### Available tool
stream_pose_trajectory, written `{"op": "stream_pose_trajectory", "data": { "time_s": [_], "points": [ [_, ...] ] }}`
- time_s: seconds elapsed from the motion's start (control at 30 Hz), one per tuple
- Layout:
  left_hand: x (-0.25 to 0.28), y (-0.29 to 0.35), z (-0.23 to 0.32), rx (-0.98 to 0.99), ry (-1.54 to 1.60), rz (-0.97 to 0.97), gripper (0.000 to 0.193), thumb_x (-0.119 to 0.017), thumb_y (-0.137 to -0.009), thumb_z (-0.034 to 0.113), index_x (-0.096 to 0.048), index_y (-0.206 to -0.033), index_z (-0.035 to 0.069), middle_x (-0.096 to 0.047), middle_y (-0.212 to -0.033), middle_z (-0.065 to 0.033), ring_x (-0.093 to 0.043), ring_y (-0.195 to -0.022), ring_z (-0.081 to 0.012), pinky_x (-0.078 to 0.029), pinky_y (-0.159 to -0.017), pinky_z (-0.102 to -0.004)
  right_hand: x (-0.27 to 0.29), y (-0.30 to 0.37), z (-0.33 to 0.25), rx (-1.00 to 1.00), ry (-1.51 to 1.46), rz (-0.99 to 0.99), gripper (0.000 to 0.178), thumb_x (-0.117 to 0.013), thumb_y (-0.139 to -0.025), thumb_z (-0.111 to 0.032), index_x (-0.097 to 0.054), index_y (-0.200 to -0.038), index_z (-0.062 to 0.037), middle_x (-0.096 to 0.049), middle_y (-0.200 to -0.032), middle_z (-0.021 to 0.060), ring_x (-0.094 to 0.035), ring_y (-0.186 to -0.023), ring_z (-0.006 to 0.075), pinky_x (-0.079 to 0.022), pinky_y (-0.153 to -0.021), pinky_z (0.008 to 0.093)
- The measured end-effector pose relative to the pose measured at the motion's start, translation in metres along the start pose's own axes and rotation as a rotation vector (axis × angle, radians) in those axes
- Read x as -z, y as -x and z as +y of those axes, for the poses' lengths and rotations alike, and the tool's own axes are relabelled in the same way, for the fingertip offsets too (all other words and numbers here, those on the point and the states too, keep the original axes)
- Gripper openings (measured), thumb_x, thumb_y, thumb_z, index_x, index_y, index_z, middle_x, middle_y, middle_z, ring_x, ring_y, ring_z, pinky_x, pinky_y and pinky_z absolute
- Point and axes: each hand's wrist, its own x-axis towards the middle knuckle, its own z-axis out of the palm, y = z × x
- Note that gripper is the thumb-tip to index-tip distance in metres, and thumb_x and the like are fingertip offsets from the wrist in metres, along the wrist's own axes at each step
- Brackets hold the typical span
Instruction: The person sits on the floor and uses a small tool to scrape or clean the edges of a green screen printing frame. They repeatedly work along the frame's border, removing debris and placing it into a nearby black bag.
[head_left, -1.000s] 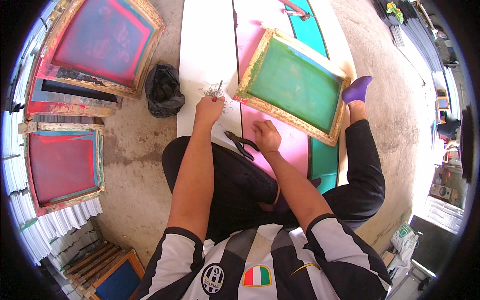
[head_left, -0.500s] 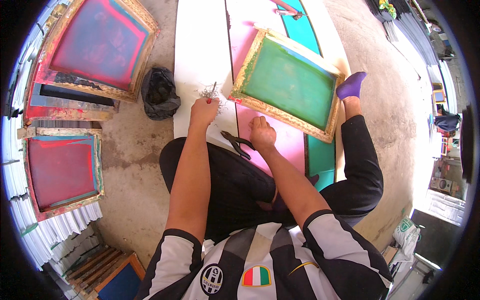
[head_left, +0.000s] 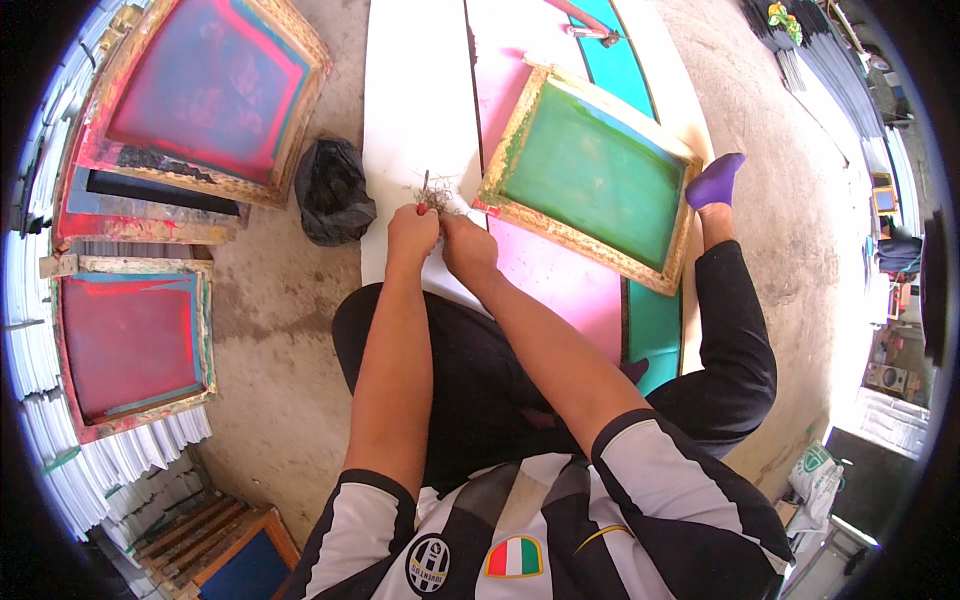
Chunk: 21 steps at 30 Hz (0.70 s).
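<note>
My left hand (head_left: 412, 234) is closed around the red handle of a screwdriver (head_left: 426, 184), its thin shaft pointing away from me. Close beside it, my right hand (head_left: 468, 248) is closed, fingertips down at the white board; what they hold, if anything, is hidden. A loose heap of small thin metal bits, like pulled staples (head_left: 442, 196), lies just beyond both hands. To the right, a wooden screen-printing frame (head_left: 580, 250) with green mesh (head_left: 590, 175) rests across the coloured boards, apart from my hands. The pliers are out of sight now.
A black plastic bag (head_left: 333, 190) stands left of the white board (head_left: 415, 90). Two more screen frames (head_left: 205, 150) (head_left: 135, 340) with red-stained mesh lean at the left. A hammer-like tool (head_left: 592, 32) lies at the far end. My purple-socked foot (head_left: 715, 180) is beside the green screen's right edge.
My right hand has moved left and forward, from beside the dark-handled pliers to close beside my left hand. The pliers no longer show. The left hand keeps the screwdriver. The view has shifted slightly.
</note>
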Motion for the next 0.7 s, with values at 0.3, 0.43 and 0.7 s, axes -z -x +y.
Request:
{"op": "stream_pose_trajectory", "data": {
  "time_s": [0.3,0.43,0.7],
  "points": [
    [-0.006,-0.005,0.001,-0.005,-0.052,-0.012,0.033,-0.059,-0.085,0.026,-0.07,-0.094,-0.004,-0.07,-0.089,-0.0236,-0.068,-0.089,-0.0384,-0.052,-0.081,-0.0428,0.032,0.029,0.009,-0.07,0.091,-0.014,0.021,-0.063,-0.088,-0.027,-0.065,-0.101,-0.011,-0.068,-0.099,0.0103,-0.066,-0.092,0.0301,-0.054,-0.075,0.0439],
    [-0.013,-0.016,-0.013,-0.066,-0.072,0.027,0.034,-0.06,-0.085,0.028,-0.07,-0.097,-0.002,-0.07,-0.094,-0.0255,-0.067,-0.095,-0.0394,-0.051,-0.084,-0.0431,0.067,0.077,0.012,-0.07,0.171,-0.2,0.037,-0.073,-0.081,-0.034,-0.061,-0.104,-0.0084,-0.063,-0.102,0.012,-0.063,-0.097,0.0314,-0.054,-0.076,0.0445],
    [-0.028,0.002,-0.001,-0.146,-0.181,-0.017,0.032,-0.061,-0.086,0.029,-0.068,-0.093,-0.002,-0.069,-0.096,-0.0246,-0.066,-0.095,-0.0404,-0.05,-0.084,-0.0446,0.06,0.104,0.018,-0.113,0.182,-0.334,0.045,-0.075,-0.08,-0.027,-0.058,-0.114,-0.0026,-0.059,-0.11,0.0173,-0.061,-0.101,0.0358,-0.055,-0.08,0.0495]
  ]
}}
